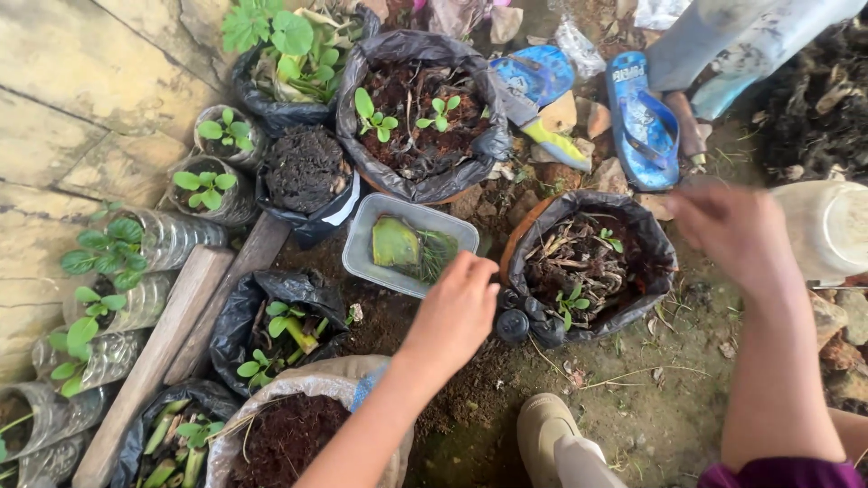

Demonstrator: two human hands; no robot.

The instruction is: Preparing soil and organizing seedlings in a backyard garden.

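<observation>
The landmark is the grey rectangular tray (380, 237), which lies on the soil with a cut green stem piece and some roots inside.

Left hand (455, 310): positioned at the tray's near right corner, knuckles up, fingers curled downward. The fingertips are hidden, so whether they pinch anything cannot be told.

Right hand (737, 226): raised well to the right of the tray, blurred, fingers loosely bent. It appears to hold nothing, but the blur prevents a firm reading.

Black bag pot with dry roots (588, 262): just right of the tray, touching the left hand's side, its rim folded down, probably to keep the mouth open.

Bag pot with two seedlings (416, 113): directly behind the tray.

Sack of dark soil (289, 434): in front of the tray, under the left forearm.
</observation>
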